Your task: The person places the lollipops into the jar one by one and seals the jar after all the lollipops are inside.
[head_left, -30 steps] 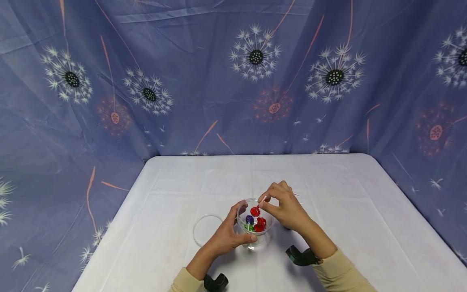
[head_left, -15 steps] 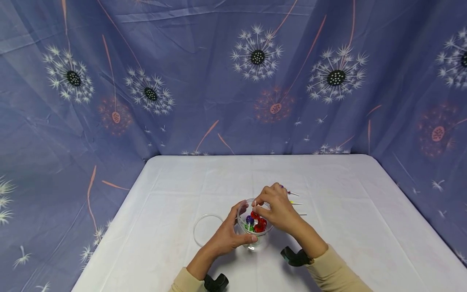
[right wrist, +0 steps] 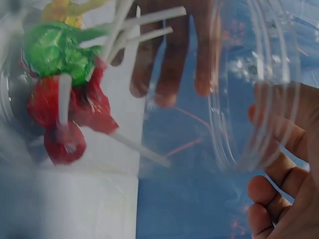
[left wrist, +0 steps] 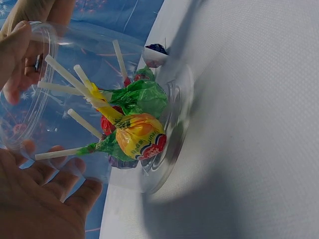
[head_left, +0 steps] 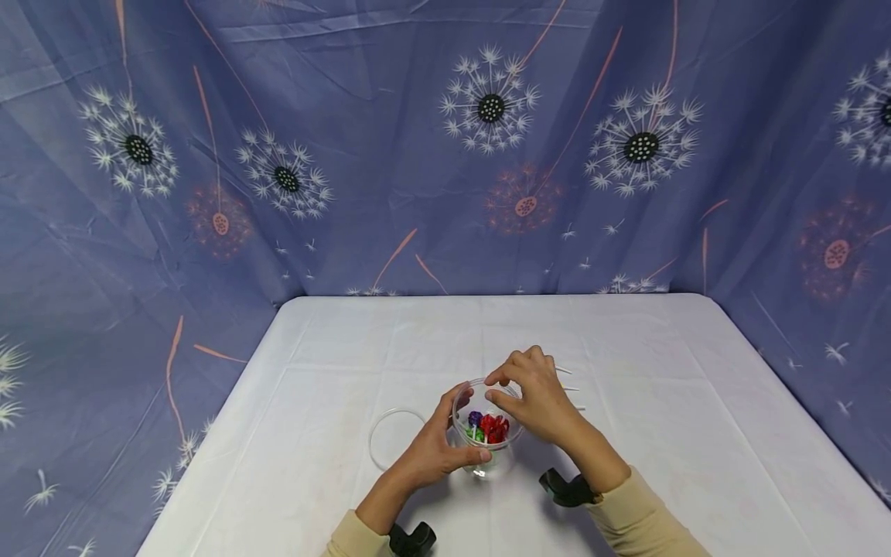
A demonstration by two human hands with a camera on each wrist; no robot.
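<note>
My left hand [head_left: 435, 455] holds a clear plastic jar [head_left: 496, 466] by its side, thumb in front and fingers behind. Inside the jar lie wrapped lollipops: red ones [head_left: 496, 428], a purple one [head_left: 476, 418] and a green one [head_left: 476, 435]. The left wrist view also shows a yellow lollipop [left wrist: 141, 137] near the jar's bottom, with white sticks pointing toward the mouth. Over the jar's right rim is my right hand [head_left: 534, 396], thumb and forefinger apart with nothing between them. In the right wrist view, its fingers [right wrist: 286, 129] are by the jar's mouth.
A clear round lid [head_left: 372, 442] lies on the white tablecloth [head_left: 313, 433], left of the jar. White lollipop sticks [head_left: 578, 408] stick out from behind my right hand; their heads are hidden. A patterned blue curtain [head_left: 390, 155] hangs behind the table.
My right hand lowered a red lollipop by its stick into the jar and let it go. Its thumb and forefinger have parted. My left hand has stayed on the jar.
</note>
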